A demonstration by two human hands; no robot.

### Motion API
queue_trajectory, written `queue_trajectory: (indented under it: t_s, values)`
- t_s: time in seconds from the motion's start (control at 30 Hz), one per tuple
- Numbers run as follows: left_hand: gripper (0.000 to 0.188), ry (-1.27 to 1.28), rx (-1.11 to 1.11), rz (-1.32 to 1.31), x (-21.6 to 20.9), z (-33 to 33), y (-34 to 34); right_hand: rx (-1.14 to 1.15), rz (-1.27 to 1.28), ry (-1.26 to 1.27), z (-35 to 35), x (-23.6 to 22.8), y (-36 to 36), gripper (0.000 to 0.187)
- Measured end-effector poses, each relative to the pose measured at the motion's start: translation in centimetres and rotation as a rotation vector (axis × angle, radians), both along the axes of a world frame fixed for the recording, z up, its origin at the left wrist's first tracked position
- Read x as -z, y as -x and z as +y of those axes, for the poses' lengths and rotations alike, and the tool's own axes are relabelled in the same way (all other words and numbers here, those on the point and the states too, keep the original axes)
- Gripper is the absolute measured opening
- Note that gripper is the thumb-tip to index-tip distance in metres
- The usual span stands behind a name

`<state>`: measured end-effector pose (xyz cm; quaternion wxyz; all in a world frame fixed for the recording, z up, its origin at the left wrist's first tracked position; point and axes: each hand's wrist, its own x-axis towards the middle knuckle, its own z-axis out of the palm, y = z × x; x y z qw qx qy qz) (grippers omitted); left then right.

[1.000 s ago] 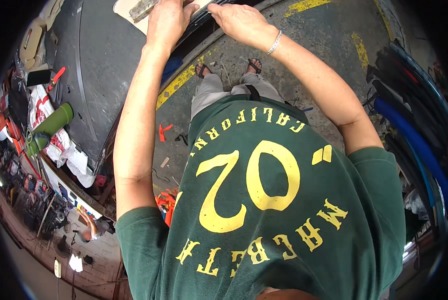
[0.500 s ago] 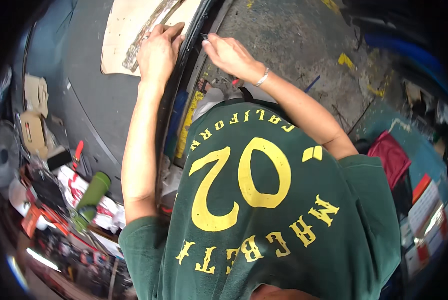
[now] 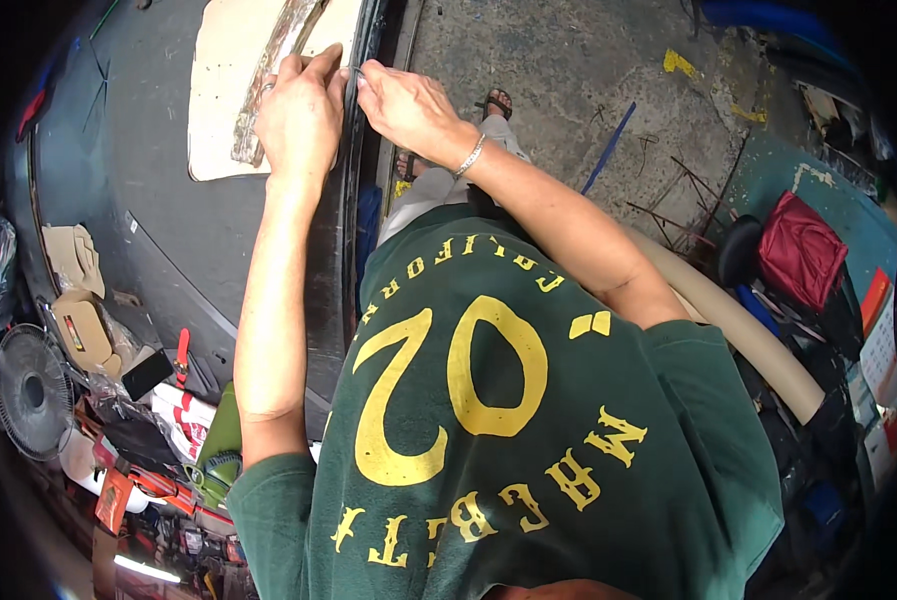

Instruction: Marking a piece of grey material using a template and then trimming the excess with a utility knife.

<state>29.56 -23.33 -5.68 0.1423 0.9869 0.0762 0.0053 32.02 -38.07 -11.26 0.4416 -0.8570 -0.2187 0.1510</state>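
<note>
A large dark grey panel (image 3: 178, 215) lies in front of me, with a cream, sanded-looking patch (image 3: 218, 100) at its far end. A black edge strip (image 3: 351, 230) runs along the panel's right rim. My left hand (image 3: 298, 115) lies over the patch's right side, its fingers curled onto the strip. My right hand (image 3: 408, 105), a bracelet on its wrist, pinches the strip's top with thumb and fingertips, right beside the left hand. My green shirt with yellow print fills the lower picture.
A fan (image 3: 30, 390), cardboard boxes (image 3: 78, 325), a phone (image 3: 148, 372), a red-handled tool (image 3: 181, 350) and a green bottle (image 3: 223, 445) crowd the left. On the right, a red bag (image 3: 803, 250) and a beige tube (image 3: 743, 330) lie on the concrete floor (image 3: 568, 70).
My head has turned, so the panel and hands sit further left and the clutter on the right shows. Both hands stay on the panel's edge and have drawn closer together.
</note>
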Motion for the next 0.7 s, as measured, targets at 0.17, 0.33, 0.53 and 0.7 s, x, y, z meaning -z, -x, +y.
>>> queue_trajectory:
  t_s: [0.17,0.33,0.53,0.7]
  values:
    - [0.028,-0.009,0.000,-0.021,-0.16,-0.21,-0.11,0.003,0.001,0.005,-0.28,-0.36,-0.06,0.020]
    - [0.028,0.022,-0.032,0.010,-0.71,-0.49,-0.01,-0.005,-0.015,0.033,-0.29,-0.46,-0.18,0.020]
    - [0.028,0.020,-0.027,0.001,-0.83,-0.68,-0.25,0.024,-0.044,0.027,-0.34,-0.42,-0.21,0.019]
    - [0.028,0.015,-0.040,0.000,-0.88,-0.97,-0.18,-0.026,-0.050,0.093,-0.64,-0.87,-0.51,0.018]
